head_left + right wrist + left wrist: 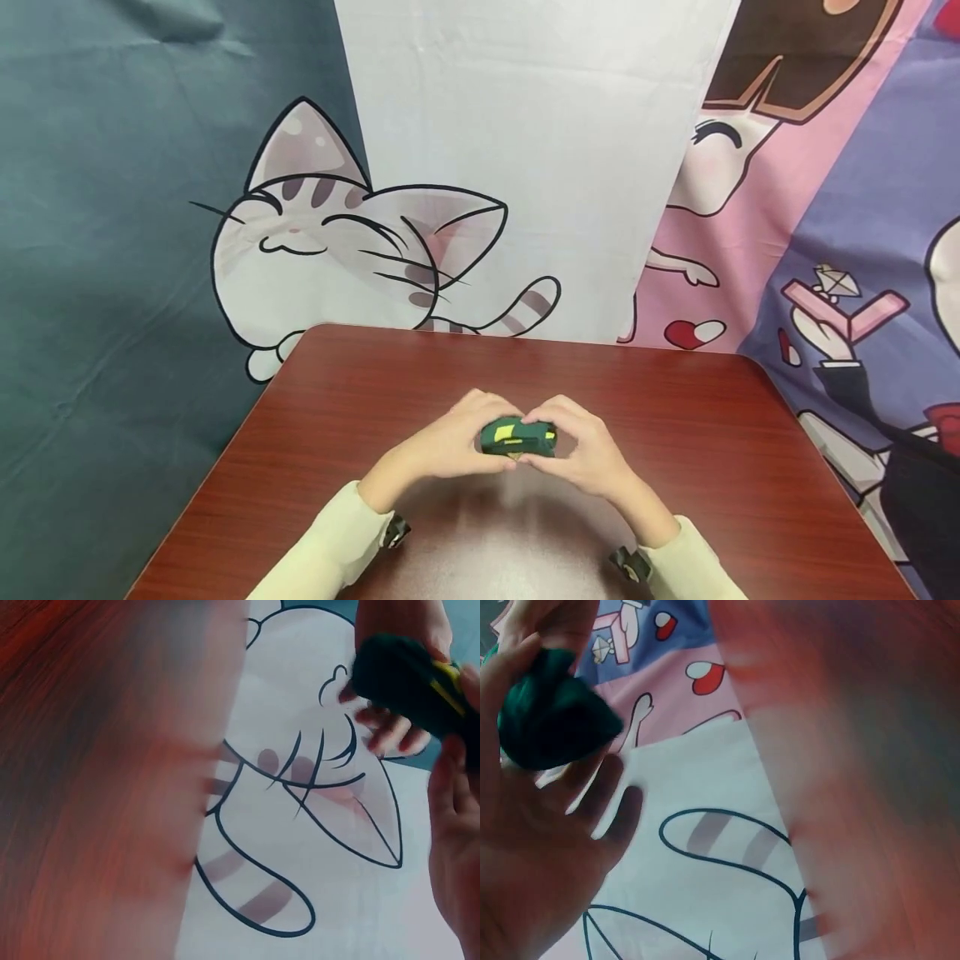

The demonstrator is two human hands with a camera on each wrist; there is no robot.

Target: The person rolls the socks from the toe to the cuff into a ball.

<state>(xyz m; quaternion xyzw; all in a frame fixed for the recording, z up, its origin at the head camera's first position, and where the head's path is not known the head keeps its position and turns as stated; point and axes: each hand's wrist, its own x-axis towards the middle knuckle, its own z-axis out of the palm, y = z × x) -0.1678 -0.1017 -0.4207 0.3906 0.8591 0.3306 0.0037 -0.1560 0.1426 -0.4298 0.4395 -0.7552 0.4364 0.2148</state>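
A small dark green cloth bundle [517,438] with yellow patches is held up between both hands over the table. My left hand [459,435] grips its left end, fingers along the top and thumb below. From the other side my right hand [581,446] grips the right end in the same way, and the fingertips of both hands come close together at the middle. In the left wrist view the bundle [551,712] shows a bunched, folded end. The right wrist view shows its long side [409,682] with a yellow strip; the palms hide part of it.
Beneath the hands is a reddish-brown wooden table [375,375] with rounded far corners. Behind it hangs a printed cloth backdrop [540,167] with a cartoon cat and figures. Dark wrist cameras [632,565] sit at the pale sleeves [330,542].
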